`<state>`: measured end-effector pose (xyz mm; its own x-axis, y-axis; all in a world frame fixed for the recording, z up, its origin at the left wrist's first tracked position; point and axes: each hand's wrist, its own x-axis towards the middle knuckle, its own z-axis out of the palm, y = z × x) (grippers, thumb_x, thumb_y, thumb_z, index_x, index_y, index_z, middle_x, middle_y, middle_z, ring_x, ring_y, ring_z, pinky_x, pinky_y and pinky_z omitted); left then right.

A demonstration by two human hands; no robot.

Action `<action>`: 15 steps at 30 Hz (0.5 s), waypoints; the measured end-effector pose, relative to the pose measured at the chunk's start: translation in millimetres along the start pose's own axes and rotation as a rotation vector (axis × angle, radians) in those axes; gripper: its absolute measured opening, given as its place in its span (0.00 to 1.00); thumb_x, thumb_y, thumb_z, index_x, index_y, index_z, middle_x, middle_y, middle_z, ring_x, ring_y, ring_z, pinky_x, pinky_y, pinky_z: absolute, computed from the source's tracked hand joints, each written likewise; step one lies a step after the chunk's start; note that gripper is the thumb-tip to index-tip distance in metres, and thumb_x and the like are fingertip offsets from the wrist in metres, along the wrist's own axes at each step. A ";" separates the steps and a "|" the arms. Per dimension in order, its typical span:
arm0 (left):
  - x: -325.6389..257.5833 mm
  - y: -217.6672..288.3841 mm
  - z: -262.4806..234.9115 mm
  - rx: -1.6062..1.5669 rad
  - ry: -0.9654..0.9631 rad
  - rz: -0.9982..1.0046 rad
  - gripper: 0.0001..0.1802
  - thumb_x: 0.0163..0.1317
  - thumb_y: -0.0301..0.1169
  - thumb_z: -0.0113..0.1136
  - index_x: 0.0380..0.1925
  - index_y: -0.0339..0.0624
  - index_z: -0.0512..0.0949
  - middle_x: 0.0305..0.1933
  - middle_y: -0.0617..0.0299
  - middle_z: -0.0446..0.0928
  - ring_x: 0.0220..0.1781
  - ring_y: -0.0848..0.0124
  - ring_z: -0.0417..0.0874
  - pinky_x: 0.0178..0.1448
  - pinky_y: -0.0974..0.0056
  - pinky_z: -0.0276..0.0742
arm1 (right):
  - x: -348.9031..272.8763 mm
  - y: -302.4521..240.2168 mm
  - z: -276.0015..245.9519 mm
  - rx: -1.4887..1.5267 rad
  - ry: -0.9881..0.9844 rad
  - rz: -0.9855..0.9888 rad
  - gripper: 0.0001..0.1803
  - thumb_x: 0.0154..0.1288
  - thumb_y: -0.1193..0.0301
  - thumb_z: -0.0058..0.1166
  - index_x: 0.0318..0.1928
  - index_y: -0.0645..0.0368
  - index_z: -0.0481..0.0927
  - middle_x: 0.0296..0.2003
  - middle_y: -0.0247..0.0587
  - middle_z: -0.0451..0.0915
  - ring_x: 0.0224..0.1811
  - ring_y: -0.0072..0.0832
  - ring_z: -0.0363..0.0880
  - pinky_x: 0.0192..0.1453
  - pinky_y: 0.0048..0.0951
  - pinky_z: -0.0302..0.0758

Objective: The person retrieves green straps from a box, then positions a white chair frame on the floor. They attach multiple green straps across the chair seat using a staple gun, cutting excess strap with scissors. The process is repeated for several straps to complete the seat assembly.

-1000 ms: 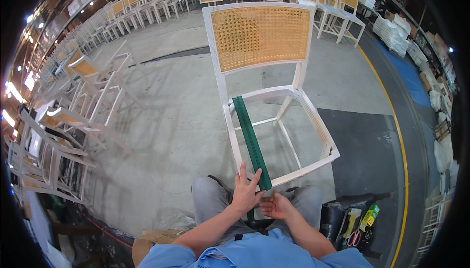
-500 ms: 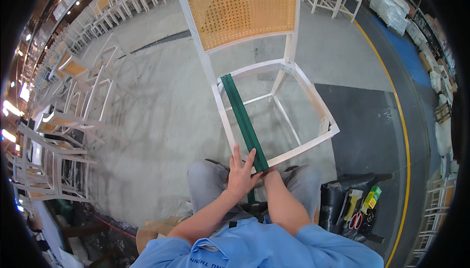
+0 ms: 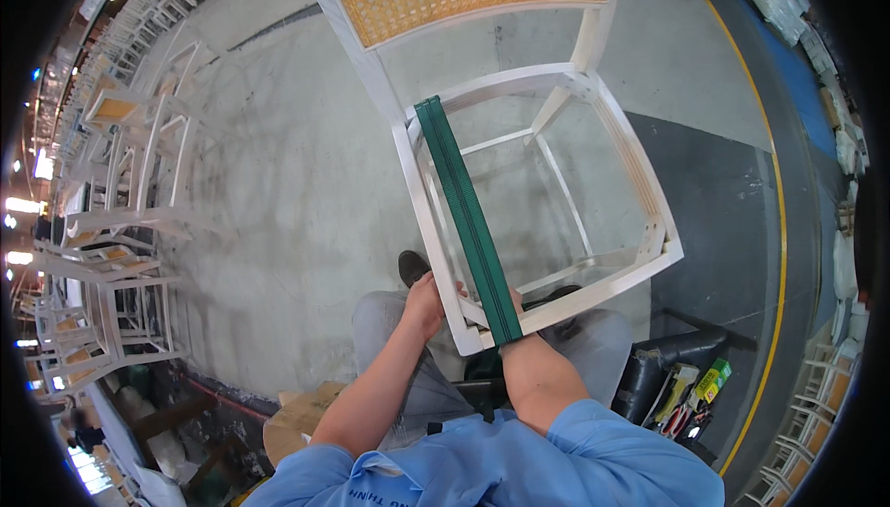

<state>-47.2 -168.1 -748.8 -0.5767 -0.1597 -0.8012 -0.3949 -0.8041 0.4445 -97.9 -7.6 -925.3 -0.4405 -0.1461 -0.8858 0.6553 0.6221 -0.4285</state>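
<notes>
Before the seated person [image 3: 528, 465], a white cane-backed chair frame [image 3: 603, 291] is standing, a green webbing strap [image 3: 466, 215] spanning its seat. Left of the strap, the left hand [image 3: 425, 306] is curling beside the side rail [image 3: 428, 229]; the right hand [image 3: 516, 300] is sitting below the strap's near end, mostly hidden. Whether either is pinching, I cannot tell.

1 strap [image 3: 466, 220] spans the seat frame [image 3: 603, 292] back to front; 1 box [image 3: 713, 381] lies right, other chairs [image 3: 116, 107] stand left.
</notes>
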 end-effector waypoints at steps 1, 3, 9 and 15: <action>10.4 -1.5 0.8 -0.020 -0.046 -0.084 0.16 0.80 0.35 0.53 0.59 0.37 0.72 0.41 0.49 0.82 0.42 0.57 0.87 0.46 0.53 0.86 | 5.2 6.9 2.1 -0.139 0.031 -0.016 0.22 0.72 0.52 0.49 0.45 0.51 0.91 0.41 0.45 0.90 0.41 0.44 0.90 0.40 0.46 0.86; 29.6 -9.8 -9.4 -0.059 -0.123 -0.182 0.17 0.78 0.36 0.55 0.58 0.36 0.72 0.41 0.47 0.82 0.42 0.53 0.87 0.48 0.50 0.87 | 16.2 15.3 5.9 -0.361 0.072 -0.024 0.21 0.72 0.53 0.49 0.45 0.51 0.91 0.41 0.46 0.90 0.42 0.44 0.90 0.41 0.47 0.86; 71.9 -51.5 -29.3 0.097 -0.080 -0.380 0.20 0.75 0.42 0.58 0.53 0.35 0.77 0.42 0.46 0.83 0.44 0.50 0.87 0.53 0.46 0.86 | 42.9 30.6 22.9 -0.738 0.082 -0.021 0.19 0.72 0.57 0.49 0.45 0.50 0.93 0.43 0.47 0.91 0.44 0.46 0.91 0.43 0.48 0.87; 98.4 -42.0 22.6 0.028 -0.268 -0.409 0.17 0.74 0.41 0.58 0.50 0.37 0.76 0.40 0.49 0.81 0.42 0.53 0.85 0.52 0.48 0.85 | 95.4 36.7 17.8 -0.847 0.240 -0.153 0.19 0.72 0.61 0.48 0.45 0.49 0.94 0.44 0.48 0.91 0.46 0.47 0.92 0.44 0.49 0.87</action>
<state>-103.5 -137.1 -837.2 -0.5327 0.3221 -0.7826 -0.6446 -0.7537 0.1285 -105.0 -12.4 -1028.7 -0.6652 -0.1684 -0.7274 -0.0524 0.9823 -0.1796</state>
